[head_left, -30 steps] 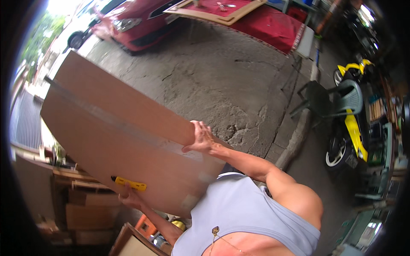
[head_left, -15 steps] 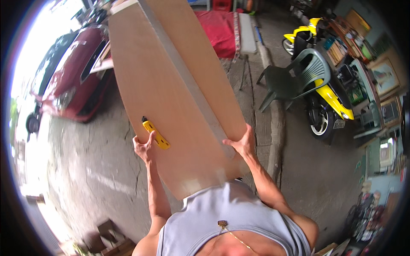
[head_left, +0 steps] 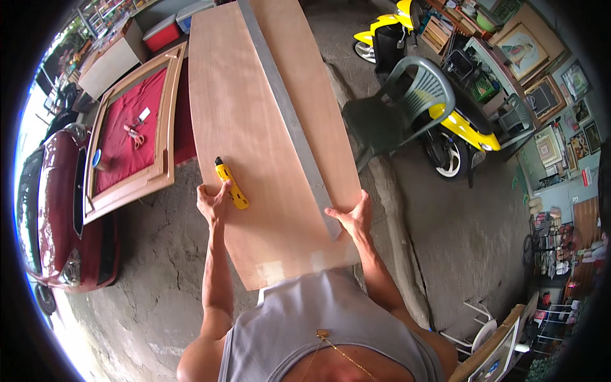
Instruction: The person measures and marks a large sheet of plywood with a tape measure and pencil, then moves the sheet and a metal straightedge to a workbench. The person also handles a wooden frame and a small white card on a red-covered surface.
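Note:
A long, light-brown plywood sheet (head_left: 248, 108) stretches away from my waist. Its left edge is in the grip of my left hand (head_left: 212, 202), thumb on top against a yellow utility knife (head_left: 231, 186) with a black tip that lies on the wood. At the opposite edge my right hand (head_left: 355, 218) is wrapped round the board, its thumb pressing on a long grey metal straightedge (head_left: 291, 121) that runs lengthwise along the sheet. The fingers beneath the board are mostly hidden.
To the left a wooden frame (head_left: 167, 121) borders red cloth (head_left: 121, 153) with red-handled scissors (head_left: 134, 136) on it. A dark red car (head_left: 60, 210) stands beyond. On the right are a green plastic chair (head_left: 382, 121), a yellow scooter (head_left: 468, 127) and a raised kerb (head_left: 391, 210).
My view has swung round with the board: the wooden frame and red cloth now show at left, and the chair and scooter sit farther left. Both hands keep their hold; knife and straightedge stay on top.

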Demonstrator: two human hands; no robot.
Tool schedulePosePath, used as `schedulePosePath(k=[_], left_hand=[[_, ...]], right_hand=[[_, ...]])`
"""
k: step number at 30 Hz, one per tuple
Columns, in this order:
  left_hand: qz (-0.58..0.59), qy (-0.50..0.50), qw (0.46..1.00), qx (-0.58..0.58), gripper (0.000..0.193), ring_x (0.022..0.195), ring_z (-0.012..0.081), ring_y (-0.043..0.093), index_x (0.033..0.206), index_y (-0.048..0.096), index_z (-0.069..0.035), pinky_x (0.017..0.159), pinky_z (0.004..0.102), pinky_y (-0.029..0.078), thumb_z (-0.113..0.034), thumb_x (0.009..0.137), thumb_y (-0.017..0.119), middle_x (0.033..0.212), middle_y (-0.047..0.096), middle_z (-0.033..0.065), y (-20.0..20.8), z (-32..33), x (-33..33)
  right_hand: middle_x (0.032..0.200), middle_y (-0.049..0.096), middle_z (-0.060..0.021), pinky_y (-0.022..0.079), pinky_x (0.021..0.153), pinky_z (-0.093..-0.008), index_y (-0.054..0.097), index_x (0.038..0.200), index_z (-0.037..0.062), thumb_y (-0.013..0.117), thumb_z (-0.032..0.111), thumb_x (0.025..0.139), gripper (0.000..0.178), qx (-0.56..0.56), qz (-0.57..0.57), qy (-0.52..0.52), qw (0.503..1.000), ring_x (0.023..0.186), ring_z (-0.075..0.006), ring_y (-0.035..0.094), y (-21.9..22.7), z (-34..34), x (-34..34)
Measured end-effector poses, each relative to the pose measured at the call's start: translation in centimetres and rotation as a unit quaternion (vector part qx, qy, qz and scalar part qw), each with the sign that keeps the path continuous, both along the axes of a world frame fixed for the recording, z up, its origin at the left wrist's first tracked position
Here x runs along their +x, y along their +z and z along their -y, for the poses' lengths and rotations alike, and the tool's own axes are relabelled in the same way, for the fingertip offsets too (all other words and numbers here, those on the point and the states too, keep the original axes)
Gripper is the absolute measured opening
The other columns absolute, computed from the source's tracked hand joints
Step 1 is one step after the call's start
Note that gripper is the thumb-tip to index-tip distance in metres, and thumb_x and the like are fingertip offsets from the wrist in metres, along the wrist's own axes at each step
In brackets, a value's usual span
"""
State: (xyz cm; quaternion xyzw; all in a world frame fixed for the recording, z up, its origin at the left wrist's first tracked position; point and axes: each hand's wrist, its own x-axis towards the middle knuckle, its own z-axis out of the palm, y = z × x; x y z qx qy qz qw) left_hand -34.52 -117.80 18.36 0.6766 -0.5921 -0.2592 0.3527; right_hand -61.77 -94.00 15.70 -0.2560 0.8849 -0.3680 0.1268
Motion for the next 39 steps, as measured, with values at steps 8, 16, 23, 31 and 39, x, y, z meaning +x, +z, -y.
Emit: schedulePosePath(k=[8,16,23,31,39], left_hand=[[0.030,0.012,0.999,-0.005,0.075,0.073,0.0244,0.062,0.094,0.058,0.000,0.069,0.0362,0.050,-0.058,0.054,0.084,0.080,0.064,0.0125,-3.1,19.0,-8.2],[0.081,0.033,0.993,0.077,0.087,0.081,0.0255,0.064,0.101,0.060,0.003,0.073,0.0368,0.051,-0.065,0.051,0.082,0.087,0.066,0.0141,-8.1,32.9,-15.5],[0.109,0.023,0.983,0.148,0.084,0.083,0.0287,0.064,0.096,0.061,0.002,0.074,0.0388,0.050,-0.067,0.051,0.080,0.087,0.066,0.0152,-14.2,38.1,-19.0],[0.230,-0.023,0.956,0.180,0.094,0.094,0.0322,0.061,0.115,0.057,-0.003,0.081,0.0418,0.047,-0.076,0.057,0.069,0.097,0.064,0.0163,-12.2,39.9,-20.1],[0.289,-0.098,0.941,0.143,0.094,0.104,0.0309,0.056,0.127,0.049,-0.007,0.086,0.0443,0.045,-0.070,0.061,0.071,0.108,0.060,0.0134,-10.8,37.4,-21.0]], right_hand=[[0.125,0.045,-0.0264,0.041,0.098,-0.0468,0.033,0.131,-0.0077,0.092,0.049,0.042,0.121,-0.029,0.014,0.020,0.999,0.116,-0.0389,0.047,-2.6,18.9,-9.4],[0.126,0.046,-0.0259,0.039,0.100,-0.0463,0.034,0.131,-0.0077,0.090,0.053,0.042,0.122,0.055,0.027,0.047,0.997,0.120,-0.0381,0.044,-5.7,34.2,-17.7],[0.126,0.046,-0.0266,0.039,0.099,-0.0465,0.035,0.131,-0.0067,0.091,0.053,0.042,0.121,0.092,0.029,0.041,0.994,0.119,-0.0390,0.044,-10.7,38.6,-20.4],[0.121,0.049,-0.0216,0.039,0.093,-0.0488,0.039,0.130,-0.0011,0.089,0.045,0.050,0.105,0.119,-0.107,0.084,0.984,0.116,-0.0358,0.044,-9.0,39.6,-20.8],[0.107,0.056,-0.0224,0.043,0.090,-0.0450,0.049,0.121,-0.0038,0.078,0.018,0.067,0.066,0.099,-0.059,0.249,0.962,0.103,-0.0372,0.054,-10.3,41.4,-18.1]])
